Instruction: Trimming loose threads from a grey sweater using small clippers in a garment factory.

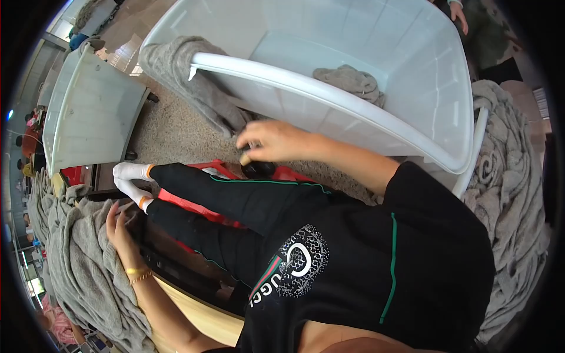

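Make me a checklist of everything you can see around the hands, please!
Surface: speckled floor.
Job's things: small dark round object under the right hand; grey towel pile touched by the left hand.
Clutter: big white tub holding one grey towel; another towel draped over its rim; towel heap at right.
Hands: neither visibly grasping.
Cables: nothing seen.
Surroundings: second white tub; red crate.
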Demonstrator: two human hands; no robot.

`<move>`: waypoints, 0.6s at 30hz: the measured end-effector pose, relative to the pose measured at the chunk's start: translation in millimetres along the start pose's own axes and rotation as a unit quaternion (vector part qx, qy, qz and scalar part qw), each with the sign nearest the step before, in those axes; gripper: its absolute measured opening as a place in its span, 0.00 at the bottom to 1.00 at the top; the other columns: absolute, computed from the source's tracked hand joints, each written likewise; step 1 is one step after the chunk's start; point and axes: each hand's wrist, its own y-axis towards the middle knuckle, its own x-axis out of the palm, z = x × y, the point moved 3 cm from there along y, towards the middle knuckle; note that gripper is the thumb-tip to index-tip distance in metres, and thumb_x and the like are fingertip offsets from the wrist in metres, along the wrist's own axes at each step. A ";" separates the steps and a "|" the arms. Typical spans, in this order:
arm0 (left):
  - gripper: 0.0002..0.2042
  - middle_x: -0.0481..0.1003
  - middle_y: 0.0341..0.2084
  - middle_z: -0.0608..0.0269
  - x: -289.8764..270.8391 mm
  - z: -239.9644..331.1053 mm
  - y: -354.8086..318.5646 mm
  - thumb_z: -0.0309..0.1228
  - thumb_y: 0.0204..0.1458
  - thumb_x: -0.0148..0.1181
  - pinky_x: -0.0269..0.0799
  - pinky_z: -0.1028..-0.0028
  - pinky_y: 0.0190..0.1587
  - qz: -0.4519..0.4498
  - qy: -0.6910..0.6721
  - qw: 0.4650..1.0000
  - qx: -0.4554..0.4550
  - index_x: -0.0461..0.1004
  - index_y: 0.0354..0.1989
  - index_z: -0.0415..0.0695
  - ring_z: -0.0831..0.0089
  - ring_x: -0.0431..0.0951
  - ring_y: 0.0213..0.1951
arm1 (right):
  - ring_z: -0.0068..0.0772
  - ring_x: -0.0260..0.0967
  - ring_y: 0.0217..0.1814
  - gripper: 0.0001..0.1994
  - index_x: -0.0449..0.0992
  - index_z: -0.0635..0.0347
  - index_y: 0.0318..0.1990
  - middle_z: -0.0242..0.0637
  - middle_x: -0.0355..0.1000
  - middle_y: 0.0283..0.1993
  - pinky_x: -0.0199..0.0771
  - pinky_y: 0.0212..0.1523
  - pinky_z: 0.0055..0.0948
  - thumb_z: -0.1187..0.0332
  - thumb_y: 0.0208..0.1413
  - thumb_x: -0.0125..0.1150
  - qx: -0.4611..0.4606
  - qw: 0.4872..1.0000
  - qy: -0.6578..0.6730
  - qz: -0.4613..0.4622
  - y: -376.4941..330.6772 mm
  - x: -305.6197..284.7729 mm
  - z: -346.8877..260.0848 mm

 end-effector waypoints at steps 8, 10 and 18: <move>0.13 0.74 0.57 0.49 261.6 156.8 6.6 0.24 0.59 0.58 0.60 0.64 0.67 -0.168 0.063 0.936 0.304 0.78 0.52 0.39 0.56 0.69 0.64 | 0.42 0.77 0.34 0.17 0.82 0.61 0.39 0.45 0.77 0.34 0.74 0.37 0.39 0.55 0.51 0.68 -0.024 0.976 -0.121 0.181 85.2 -203.0 -82.1; 0.12 0.74 0.57 0.49 325.7 218.4 -7.4 0.27 0.60 0.59 0.60 0.61 0.67 -0.203 0.009 0.910 0.362 0.78 0.51 0.40 0.54 0.70 0.63 | 0.45 0.77 0.32 0.16 0.83 0.64 0.35 0.49 0.78 0.29 0.74 0.36 0.38 0.58 0.49 0.68 0.004 0.974 -0.096 0.207 90.8 -249.9 -44.3; 0.14 0.80 0.36 0.59 424.7 256.4 -54.1 0.42 0.63 0.55 0.66 0.57 0.56 -0.219 0.176 0.817 0.503 0.79 0.37 0.44 0.56 0.76 0.43 | 0.35 0.68 0.21 0.21 0.86 0.63 0.30 0.40 0.73 0.19 0.65 0.23 0.38 0.50 0.48 0.68 0.483 0.869 -0.089 0.060 28.7 -292.1 122.6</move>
